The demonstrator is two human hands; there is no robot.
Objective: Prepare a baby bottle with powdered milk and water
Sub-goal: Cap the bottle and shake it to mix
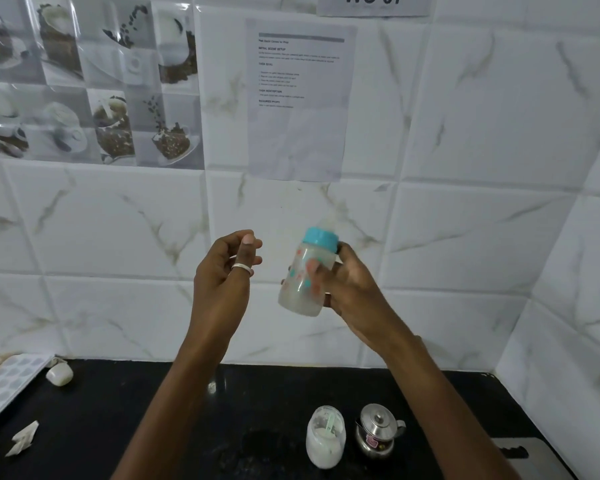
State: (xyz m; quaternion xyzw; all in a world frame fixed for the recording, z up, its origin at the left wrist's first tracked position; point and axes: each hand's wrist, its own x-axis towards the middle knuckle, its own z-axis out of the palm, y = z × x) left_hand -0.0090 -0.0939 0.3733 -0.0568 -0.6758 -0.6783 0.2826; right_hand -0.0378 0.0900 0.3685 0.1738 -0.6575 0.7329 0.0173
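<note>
Right hand [347, 285]: I'm seeing it holding the baby bottle [307, 277] up in front of the tiled wall [465, 220], grip pinching the bottle body, thumb across the front, fingers wrapping behind.
Baby bottle: sitting mid-air, well above the desk [136, 410], tilting with the teal collar [320, 239] leaning up and to the right. Contents are looking milky white. Outline is showing blurred; the teat is too smeared to make out.
Left hand [222, 278]: hovering just left of the bottle, not touching it. Grip is holding nothing, fingers loosely curling, thumb pointing up, a ring [242, 268] showing on one finger.
Powder jar [325, 436]: standing open on the near desk, white powder inside, a pale green scoop [330, 424] sticking up in it.
Steel pot [377, 433]: standing just right of the jar, lid on, close beside it, can't tell if touching.
Far left desk: a small white cap-like piece [59, 374] lying beside a patterned tray [7, 386]; crumpled paper [23, 441] lying nearer.
Wall: a printed sheet [298, 98] hanging above the hands, text too small to read.
</note>
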